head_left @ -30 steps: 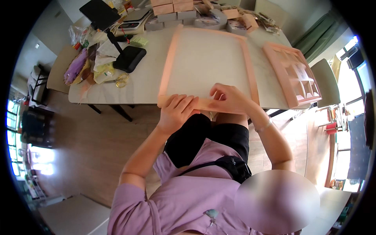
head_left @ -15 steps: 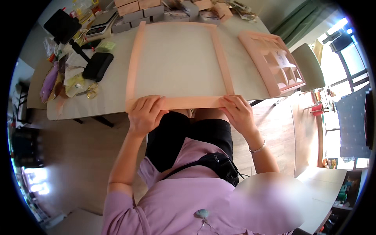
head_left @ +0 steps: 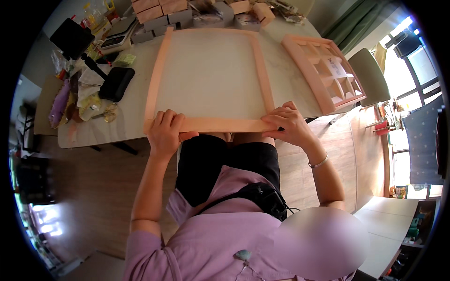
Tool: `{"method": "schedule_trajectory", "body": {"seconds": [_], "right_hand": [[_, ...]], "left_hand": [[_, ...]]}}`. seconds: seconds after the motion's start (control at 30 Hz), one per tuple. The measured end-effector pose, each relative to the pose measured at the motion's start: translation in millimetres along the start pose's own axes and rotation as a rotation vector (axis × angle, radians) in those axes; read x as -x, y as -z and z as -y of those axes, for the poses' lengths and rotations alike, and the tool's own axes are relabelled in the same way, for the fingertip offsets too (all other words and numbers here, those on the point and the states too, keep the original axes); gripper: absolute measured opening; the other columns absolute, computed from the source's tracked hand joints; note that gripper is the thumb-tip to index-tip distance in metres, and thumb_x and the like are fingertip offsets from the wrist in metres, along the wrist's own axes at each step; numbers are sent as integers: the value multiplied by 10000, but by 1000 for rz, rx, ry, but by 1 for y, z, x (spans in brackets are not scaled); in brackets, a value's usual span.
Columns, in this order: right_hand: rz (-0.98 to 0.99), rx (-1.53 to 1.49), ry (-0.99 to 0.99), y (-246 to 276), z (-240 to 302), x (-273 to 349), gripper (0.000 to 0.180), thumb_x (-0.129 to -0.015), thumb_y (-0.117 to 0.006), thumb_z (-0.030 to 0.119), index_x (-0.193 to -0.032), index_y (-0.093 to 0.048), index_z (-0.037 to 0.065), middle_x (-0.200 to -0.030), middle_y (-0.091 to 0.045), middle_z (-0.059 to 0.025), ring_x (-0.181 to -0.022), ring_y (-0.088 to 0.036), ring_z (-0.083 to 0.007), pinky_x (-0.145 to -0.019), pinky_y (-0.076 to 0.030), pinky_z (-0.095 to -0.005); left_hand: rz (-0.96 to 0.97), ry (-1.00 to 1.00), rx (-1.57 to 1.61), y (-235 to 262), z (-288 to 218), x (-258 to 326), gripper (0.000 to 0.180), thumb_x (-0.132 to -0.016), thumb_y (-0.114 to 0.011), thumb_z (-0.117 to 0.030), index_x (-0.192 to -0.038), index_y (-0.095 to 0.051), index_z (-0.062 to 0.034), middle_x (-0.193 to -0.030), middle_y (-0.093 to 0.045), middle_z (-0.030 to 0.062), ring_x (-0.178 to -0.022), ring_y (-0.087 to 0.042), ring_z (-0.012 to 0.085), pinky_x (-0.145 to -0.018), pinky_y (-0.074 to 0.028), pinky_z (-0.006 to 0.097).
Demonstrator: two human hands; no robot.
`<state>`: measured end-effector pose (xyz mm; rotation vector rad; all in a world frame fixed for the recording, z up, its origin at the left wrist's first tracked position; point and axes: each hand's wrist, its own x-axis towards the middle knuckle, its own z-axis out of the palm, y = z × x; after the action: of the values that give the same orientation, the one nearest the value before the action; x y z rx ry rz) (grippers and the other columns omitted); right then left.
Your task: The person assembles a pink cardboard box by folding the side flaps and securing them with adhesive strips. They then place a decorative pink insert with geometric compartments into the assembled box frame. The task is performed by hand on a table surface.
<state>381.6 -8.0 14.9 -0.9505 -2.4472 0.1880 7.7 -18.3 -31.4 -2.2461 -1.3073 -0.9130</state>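
Note:
A large peach-pink frame (head_left: 220, 124) with what looks like a clear sheet across its middle, like a windowed box lid, lies at the table's near edge. My left hand (head_left: 164, 133) grips its near left corner, fingers over the top and thumb along the near side. At the near right corner, my right hand (head_left: 290, 126) pinches the rim between thumb and fingers. To the right rests a peach-pink box tray (head_left: 323, 70) with dividers forming several compartments and a pale printed piece inside.
On the left of the table (head_left: 126, 112) stand a black phone stand (head_left: 117, 82), gold-handled scissors (head_left: 110, 112), wrappings and a purple packet (head_left: 60, 105). Stacked pink and grey boxes (head_left: 180, 16) line the back beside a scale (head_left: 117, 35). A chair (head_left: 372, 77) stands beyond the tray.
The frame has shifted a little to the left, and my left hand has gone with it. My right hand has turned, its wrist and elbow moving outward to the right.

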Motion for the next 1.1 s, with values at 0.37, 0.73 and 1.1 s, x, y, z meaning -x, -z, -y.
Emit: {"method": "schedule_trajectory", "body": {"seconds": [0.37,0.73,1.1], "right_hand": [[4,105,-9,0,24,-9,291,-717,-877,265,-861,-699,85,-946,-669,-43,-829,-640,-247,-834,-499,-380],[209,22,-92,-16,36,-40,286,-797,-815,310,-832,-668,67,-827,-559,-82,-786,-608,-310,-751,-501,-414],[378,-710,-473,-84,53,-130,205,-913,-624,158,-981,-734,-1,-833,-718,-132,-777,-665,-202,-724,-515,-350]], "left_hand": [[18,40,129,5,6,-6,524,-724,-723,-627,-809,-659,-114,-792,-576,-3,-774,-571,217,-651,-484,351],[158,-62,253,-5,5,-15,410,-723,-781,-504,-805,-643,-126,-825,-519,3,-769,-570,219,-622,-456,374],[-15,29,348,6,3,-25,588,-499,-897,-508,-888,-710,-110,-1053,-639,-5,-1052,-579,276,-951,-464,449]]}}
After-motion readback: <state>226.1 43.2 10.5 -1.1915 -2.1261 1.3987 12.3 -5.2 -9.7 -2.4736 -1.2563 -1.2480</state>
